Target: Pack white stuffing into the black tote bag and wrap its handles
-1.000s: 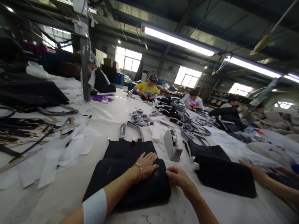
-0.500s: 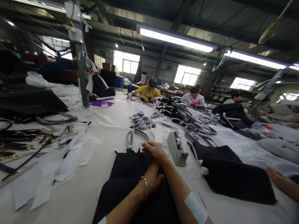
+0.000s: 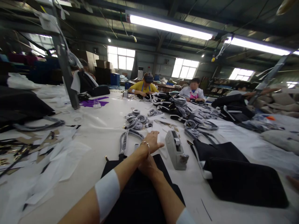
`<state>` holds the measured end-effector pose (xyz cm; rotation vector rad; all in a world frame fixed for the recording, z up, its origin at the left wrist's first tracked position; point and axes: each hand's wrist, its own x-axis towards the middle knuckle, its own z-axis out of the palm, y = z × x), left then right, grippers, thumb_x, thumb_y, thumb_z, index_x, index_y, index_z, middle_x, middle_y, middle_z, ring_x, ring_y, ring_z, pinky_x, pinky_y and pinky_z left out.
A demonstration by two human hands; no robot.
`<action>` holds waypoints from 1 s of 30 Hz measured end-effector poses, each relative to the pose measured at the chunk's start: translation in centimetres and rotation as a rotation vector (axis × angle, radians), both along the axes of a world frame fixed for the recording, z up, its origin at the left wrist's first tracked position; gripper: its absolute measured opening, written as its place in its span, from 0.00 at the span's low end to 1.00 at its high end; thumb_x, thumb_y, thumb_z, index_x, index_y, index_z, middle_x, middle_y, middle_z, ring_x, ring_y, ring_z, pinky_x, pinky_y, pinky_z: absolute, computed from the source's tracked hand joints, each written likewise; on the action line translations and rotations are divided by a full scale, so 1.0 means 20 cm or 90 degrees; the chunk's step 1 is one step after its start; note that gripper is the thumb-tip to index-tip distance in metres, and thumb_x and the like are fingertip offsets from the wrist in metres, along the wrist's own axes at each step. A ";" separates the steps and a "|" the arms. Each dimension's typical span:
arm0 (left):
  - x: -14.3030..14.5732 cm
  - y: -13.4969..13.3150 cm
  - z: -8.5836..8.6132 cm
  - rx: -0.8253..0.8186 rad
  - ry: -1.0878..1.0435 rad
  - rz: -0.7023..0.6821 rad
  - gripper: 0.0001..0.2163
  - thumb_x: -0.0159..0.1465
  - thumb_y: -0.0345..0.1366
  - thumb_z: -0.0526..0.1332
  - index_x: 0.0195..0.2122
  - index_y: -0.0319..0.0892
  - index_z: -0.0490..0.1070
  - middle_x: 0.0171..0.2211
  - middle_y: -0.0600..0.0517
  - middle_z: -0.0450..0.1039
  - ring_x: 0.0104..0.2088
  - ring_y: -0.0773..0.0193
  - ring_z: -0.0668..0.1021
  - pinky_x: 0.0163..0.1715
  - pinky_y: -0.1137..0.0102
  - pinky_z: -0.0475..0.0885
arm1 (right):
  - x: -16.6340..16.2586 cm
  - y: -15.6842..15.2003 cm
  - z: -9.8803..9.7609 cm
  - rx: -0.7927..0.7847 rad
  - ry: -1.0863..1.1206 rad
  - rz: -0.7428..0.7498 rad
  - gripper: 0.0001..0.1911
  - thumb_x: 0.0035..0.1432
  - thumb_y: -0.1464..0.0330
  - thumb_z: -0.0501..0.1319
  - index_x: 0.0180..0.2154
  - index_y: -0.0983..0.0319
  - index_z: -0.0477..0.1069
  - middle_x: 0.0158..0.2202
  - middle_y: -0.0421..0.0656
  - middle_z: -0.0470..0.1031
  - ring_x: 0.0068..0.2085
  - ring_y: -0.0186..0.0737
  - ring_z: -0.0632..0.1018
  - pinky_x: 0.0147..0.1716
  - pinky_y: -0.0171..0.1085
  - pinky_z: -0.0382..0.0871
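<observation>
A black handbag (image 3: 130,193) lies flat on the white table in front of me, its grey handle (image 3: 127,138) pointing away. My left hand (image 3: 153,140), with a bracelet at the wrist, stretches past the bag's top edge with fingers out, touching white paper sheets (image 3: 158,129). It crosses over my right hand (image 3: 147,166), which rests on the bag's upper edge; the right fingers are hidden under the left wrist.
A grey tape dispenser (image 3: 175,151) stands just right of my hands. A second black bag (image 3: 240,180) lies further right. Coiled grey straps (image 3: 136,119) sit beyond, paper scraps (image 3: 58,155) lie left, a steel pole (image 3: 66,71) rises far left. Several people work at the far end.
My left hand left the bag's face and reached forward over my right wrist to the white sheets. My right hand drew back onto the bag's top edge.
</observation>
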<state>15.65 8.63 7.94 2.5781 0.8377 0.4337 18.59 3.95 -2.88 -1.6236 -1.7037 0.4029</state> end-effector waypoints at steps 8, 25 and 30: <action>0.21 0.24 -0.32 0.063 0.192 -0.010 0.25 0.55 0.35 0.66 0.54 0.41 0.66 0.54 0.38 0.67 0.50 0.45 0.74 0.48 0.53 0.70 | -0.01 0.01 0.01 -0.085 -0.174 -0.007 0.25 0.58 0.62 0.56 0.56 0.63 0.65 0.52 0.55 0.73 0.50 0.58 0.74 0.45 0.49 0.70; -1.11 0.27 0.13 -0.193 -0.758 0.292 0.15 0.53 0.43 0.63 0.39 0.42 0.68 0.31 0.56 0.71 0.33 0.67 0.73 0.36 0.73 0.69 | -0.02 -0.05 0.13 -0.127 -0.062 -0.020 0.09 0.57 0.62 0.58 0.34 0.58 0.74 0.27 0.40 0.74 0.29 0.38 0.73 0.30 0.36 0.61; -1.80 0.16 -0.11 -0.238 -0.930 0.516 0.14 0.55 0.42 0.62 0.38 0.41 0.65 0.32 0.55 0.71 0.37 0.64 0.72 0.38 0.67 0.72 | -0.01 -0.06 0.14 -0.117 -0.058 -0.018 0.13 0.56 0.59 0.56 0.34 0.59 0.74 0.24 0.39 0.72 0.28 0.38 0.72 0.30 0.36 0.60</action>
